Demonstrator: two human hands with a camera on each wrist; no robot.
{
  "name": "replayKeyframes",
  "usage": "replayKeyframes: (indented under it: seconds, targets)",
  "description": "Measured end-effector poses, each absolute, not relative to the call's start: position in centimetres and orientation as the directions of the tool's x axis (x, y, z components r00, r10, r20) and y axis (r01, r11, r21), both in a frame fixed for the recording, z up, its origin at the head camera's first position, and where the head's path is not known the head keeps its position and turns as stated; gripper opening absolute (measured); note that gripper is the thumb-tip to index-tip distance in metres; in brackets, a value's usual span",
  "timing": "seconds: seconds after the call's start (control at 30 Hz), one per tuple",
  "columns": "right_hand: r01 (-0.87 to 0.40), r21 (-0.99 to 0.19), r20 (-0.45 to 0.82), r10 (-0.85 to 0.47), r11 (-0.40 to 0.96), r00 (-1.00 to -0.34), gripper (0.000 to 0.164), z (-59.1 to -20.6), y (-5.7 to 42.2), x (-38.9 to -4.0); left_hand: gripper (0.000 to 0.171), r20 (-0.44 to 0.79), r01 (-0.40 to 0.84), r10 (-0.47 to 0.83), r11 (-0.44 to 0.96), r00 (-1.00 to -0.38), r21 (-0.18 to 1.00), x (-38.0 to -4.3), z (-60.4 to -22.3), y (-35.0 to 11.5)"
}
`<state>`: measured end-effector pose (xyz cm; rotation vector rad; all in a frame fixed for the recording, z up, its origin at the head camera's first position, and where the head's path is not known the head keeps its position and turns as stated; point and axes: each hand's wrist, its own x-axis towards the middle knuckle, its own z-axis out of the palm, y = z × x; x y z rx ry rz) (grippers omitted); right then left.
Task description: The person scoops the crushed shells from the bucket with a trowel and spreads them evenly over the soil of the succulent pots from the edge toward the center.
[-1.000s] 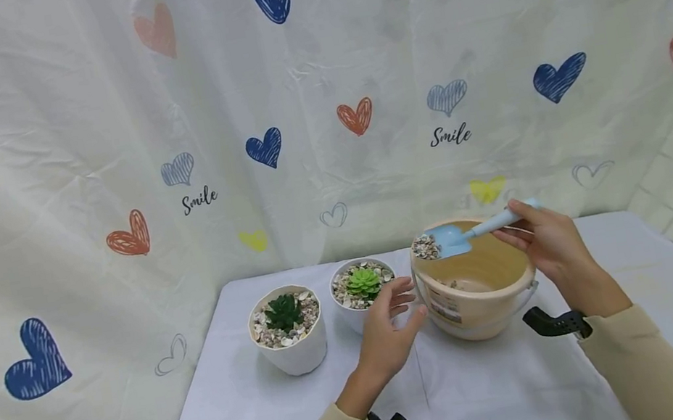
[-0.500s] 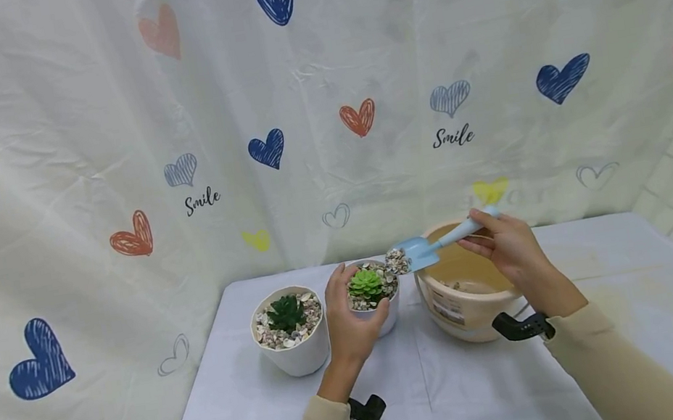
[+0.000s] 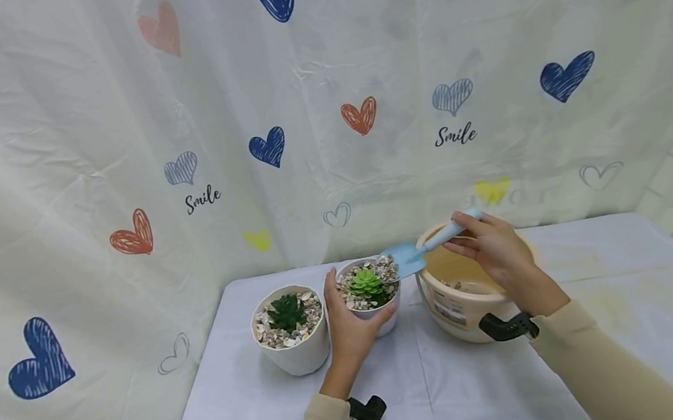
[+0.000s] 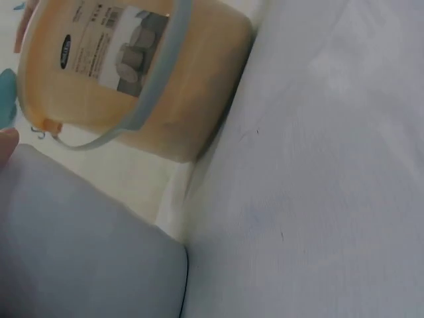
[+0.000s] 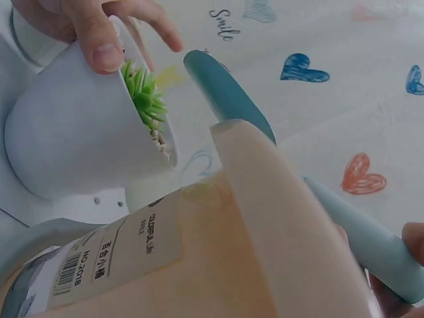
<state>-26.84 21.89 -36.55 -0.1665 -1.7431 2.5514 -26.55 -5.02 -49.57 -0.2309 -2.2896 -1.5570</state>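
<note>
My right hand [image 3: 495, 251] grips the handle of a light-blue hand trowel [image 3: 409, 259]. The trowel's blade reaches over the right rim of a small white flower pot [image 3: 386, 324]. Inside that pot, pebbles surround a bright green succulent [image 3: 365, 282]. My left hand [image 3: 349, 333] holds the pot, fingers along its left side and thumb at the front near the rim. The right wrist view shows the thumb [image 5: 106, 56] against the pot's rim. Just right of the pot stands a beige bucket [image 3: 463, 326], and the trowel's handle passes above its opening.
Left of my left hand stands another white pot [image 3: 297, 360] with a dark green succulent [image 3: 285, 312] and pebbles. A white cloth [image 3: 243, 415] covers the table. Behind it hangs a curtain [image 3: 211, 83] printed with hearts. The bucket's handle [image 4: 159, 73] hangs down its side.
My right hand has carried the trowel left from over the bucket to the pot; the pebble heap on its blade no longer shows. My left hand has moved left from beside the bucket onto the pot.
</note>
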Motion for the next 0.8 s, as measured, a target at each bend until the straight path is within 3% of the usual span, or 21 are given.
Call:
replayKeyframes:
  seconds: [0.37, 0.8]
  targets:
    - [0.009, -0.961, -0.032, 0.080, -0.275, -0.996, 0.020, -36.7, 20.9, -27.1, 0.122, 0.253, 0.241, -0.066, 0.148, -0.965, 0.959, -27.3, -50.8, -5.4]
    - [-0.026, -0.984, 0.011, 0.082, -0.178, -0.997, 0.027, -36.7, 20.4, -27.1, 0.119, 0.248, 0.247, 0.010, -0.015, -0.969, 0.969, -27.8, -51.3, -6.1]
